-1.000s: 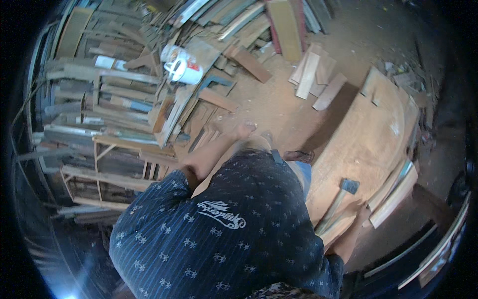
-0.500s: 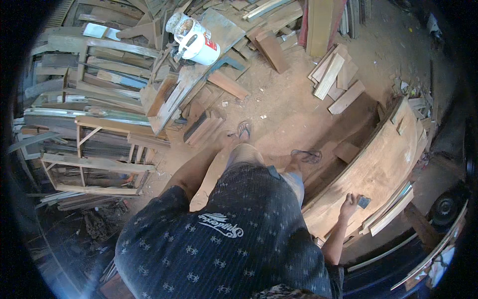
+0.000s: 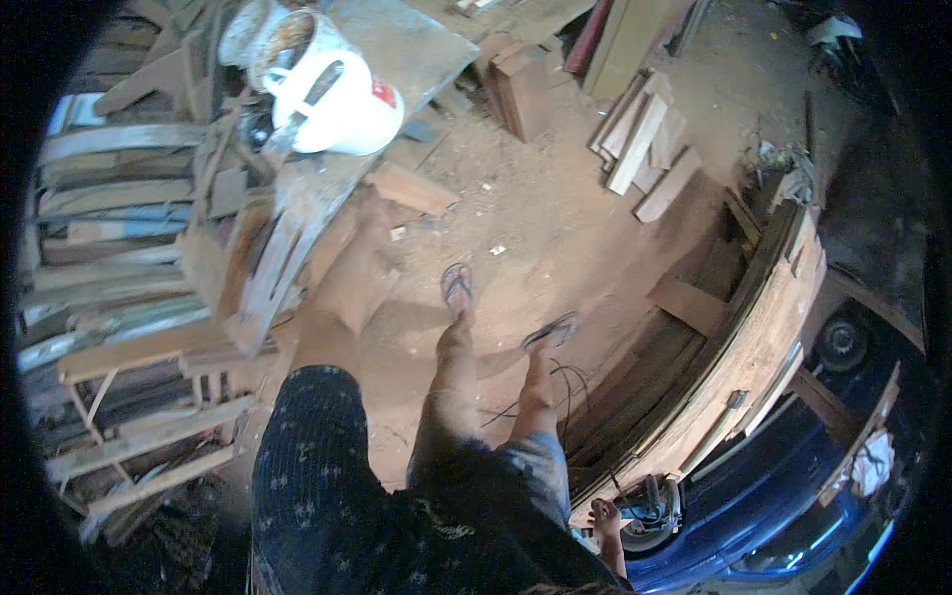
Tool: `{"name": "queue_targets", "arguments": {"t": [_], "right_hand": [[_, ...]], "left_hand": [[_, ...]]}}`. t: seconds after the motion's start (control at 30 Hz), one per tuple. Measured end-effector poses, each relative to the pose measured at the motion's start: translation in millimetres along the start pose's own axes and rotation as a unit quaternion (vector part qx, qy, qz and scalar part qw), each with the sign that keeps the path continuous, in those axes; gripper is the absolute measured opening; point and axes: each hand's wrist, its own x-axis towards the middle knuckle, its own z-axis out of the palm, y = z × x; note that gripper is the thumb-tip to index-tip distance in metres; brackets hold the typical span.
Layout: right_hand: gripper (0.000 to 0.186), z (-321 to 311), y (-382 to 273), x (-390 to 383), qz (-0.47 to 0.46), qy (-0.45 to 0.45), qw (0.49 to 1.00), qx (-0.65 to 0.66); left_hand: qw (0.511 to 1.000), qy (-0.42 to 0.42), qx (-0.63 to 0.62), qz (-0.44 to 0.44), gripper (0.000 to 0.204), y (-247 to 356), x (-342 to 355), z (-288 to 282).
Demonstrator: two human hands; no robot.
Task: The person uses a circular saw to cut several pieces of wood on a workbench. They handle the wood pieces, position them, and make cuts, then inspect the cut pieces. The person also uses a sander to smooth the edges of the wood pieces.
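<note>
My right hand [image 3: 605,518] is at the lower right, beside a teal and black power tool [image 3: 653,504] at the near end of the wooden workbench [image 3: 694,421]. Its fingers look parted, with nothing visible in them. A dark small block [image 3: 737,399] lies on the bench's pale top. My left hand [image 3: 371,213] reaches forward at the end of my outstretched arm, close to a reddish-brown board [image 3: 414,188]. Motion smears its fingers, so its grip cannot be made out.
A white jug-like container [image 3: 347,109] stands on a worn plank at upper left. Stacked timber and frames [image 3: 119,228] fill the left side. Loose boards [image 3: 645,144] lie on the dusty floor ahead. A black cord [image 3: 570,382] trails near my feet. A blue car [image 3: 734,535] is beyond the bench.
My right hand has left the dark block on the bench and come back toward the power tool. My left arm has stretched forward. The view has shifted, bringing the tool and blue car into sight.
</note>
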Motion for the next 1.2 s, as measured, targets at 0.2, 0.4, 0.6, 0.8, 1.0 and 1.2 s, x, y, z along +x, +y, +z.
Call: {"name": "queue_targets", "arguments": {"t": [0.2,0.4,0.6,0.8,1.0,1.2], "right_hand": [[0.039,32.4,-51.0,-15.0,-0.033,0.046,0.996,0.067],[0.04,101.1,-105.5,-26.5,-0.123,0.034,0.992,0.023],[0.035,114.3,-184.3,-45.8,-0.176,0.016,0.981,-0.08],[0.031,139.3,-220.0,-49.1,-0.113,-0.059,0.989,0.079],[0.062,166.8,-362.3,-52.5,-0.039,-0.261,0.876,0.404],[0.051,103.8,-388.5,-19.3,-0.156,-0.25,0.79,0.538]], "left_hand": [[0.972,0.132,0.188,0.053,0.094,31.7,24.4,-1.2],[0.979,0.042,0.184,0.077,0.081,74.9,-20.6,-20.6],[0.99,-0.004,0.054,0.129,0.051,32.0,-33.7,52.0],[0.954,0.016,0.022,0.299,0.049,121.0,-203.5,16.6],[0.794,-0.074,-0.034,0.602,0.06,193.2,-408.4,-55.5],[0.679,-0.11,0.009,0.726,0.057,274.7,-477.9,-43.2]]}}
